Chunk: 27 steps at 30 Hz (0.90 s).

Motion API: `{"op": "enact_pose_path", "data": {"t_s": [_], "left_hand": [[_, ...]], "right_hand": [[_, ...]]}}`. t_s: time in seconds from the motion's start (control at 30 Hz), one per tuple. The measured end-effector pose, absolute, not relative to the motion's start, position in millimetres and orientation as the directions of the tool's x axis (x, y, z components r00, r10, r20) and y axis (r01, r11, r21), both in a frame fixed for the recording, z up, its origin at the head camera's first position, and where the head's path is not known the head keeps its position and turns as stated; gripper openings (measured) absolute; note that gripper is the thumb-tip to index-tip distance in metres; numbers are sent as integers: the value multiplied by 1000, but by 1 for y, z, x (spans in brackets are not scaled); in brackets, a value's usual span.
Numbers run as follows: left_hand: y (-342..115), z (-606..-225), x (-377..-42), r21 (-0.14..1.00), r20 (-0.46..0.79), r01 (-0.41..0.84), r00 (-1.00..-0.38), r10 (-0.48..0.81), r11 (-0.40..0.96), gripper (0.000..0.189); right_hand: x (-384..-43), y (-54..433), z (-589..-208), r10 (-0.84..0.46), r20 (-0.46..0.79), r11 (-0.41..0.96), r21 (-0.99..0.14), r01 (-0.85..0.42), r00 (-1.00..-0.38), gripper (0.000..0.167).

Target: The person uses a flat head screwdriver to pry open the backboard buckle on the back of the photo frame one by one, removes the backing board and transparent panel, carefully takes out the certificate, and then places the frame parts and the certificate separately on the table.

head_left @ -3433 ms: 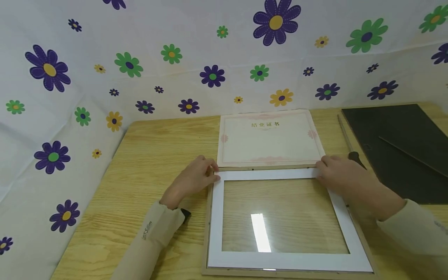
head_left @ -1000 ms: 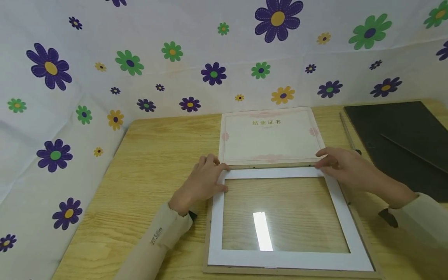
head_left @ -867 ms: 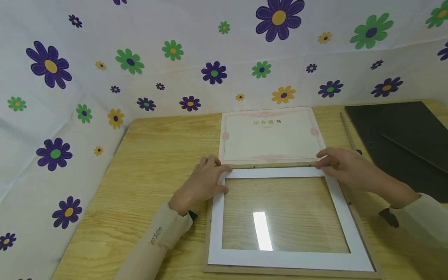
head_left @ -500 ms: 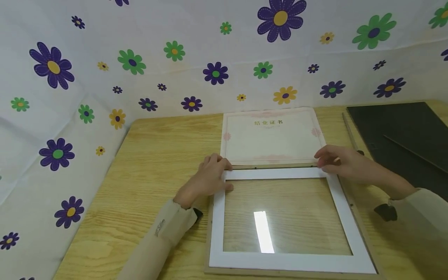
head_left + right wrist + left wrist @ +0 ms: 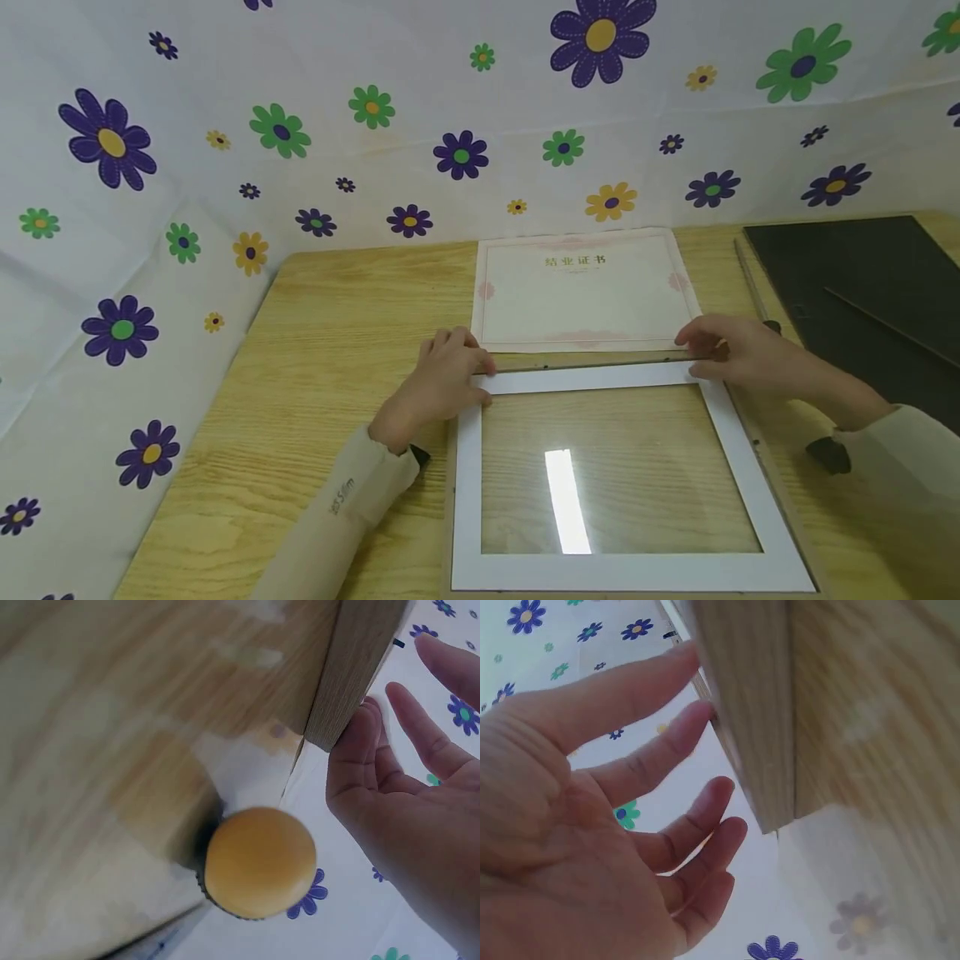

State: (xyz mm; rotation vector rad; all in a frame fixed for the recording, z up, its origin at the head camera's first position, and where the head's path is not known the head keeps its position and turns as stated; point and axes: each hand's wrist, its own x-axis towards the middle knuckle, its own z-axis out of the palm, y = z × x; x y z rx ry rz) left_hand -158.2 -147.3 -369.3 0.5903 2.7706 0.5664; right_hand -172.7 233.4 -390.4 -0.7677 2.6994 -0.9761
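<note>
A wooden picture frame (image 5: 787, 517) lies on the table, with a white mat (image 5: 600, 571) and clear glass (image 5: 600, 467) in it. At its far left corner my left hand (image 5: 435, 383) has thumb and index finger on the far rail. In the left wrist view, fingertips of that hand (image 5: 615, 802) meet the wooden rail (image 5: 742, 697). My right hand (image 5: 757, 354) grips the far right corner, thumb over the mat and fingers beyond the rail. A certificate sheet (image 5: 577, 300) lies flat just beyond the frame. The hands hide both far corners.
To the right lies a dark panel (image 5: 862, 258) with a thin rod (image 5: 892, 329) on it. A screwdriver (image 5: 752, 279) sits left of the panel; its orange handle end (image 5: 261, 862) shows in the right wrist view. A flowered cloth (image 5: 375, 167) hangs behind the table (image 5: 337, 333).
The frame with its mat has shifted slightly towards the person, and a gap shows between it and the certificate. Both hands stay at the far corners; the left moved inward a little earlier.
</note>
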Motion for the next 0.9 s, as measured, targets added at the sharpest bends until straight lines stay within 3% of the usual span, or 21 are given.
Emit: {"op": "enact_pose_path", "data": {"t_s": [0.27, 0.63, 0.9], "left_hand": [[-142, -366, -151, 378, -171, 339, -889, 425, 862, 33], [-147, -373, -158, 520, -235, 293, -854, 465, 802, 27], [-145, -366, -159, 592, -177, 304, -855, 488, 746, 29]], "right_hand": [[-170, 231, -392, -586, 59, 685, -497, -532, -808, 37], [-168, 227, -393, -557, 67, 655, -578, -487, -828, 15], [-170, 232, -393, -490, 52, 664, -624, -412, -870, 11]]}}
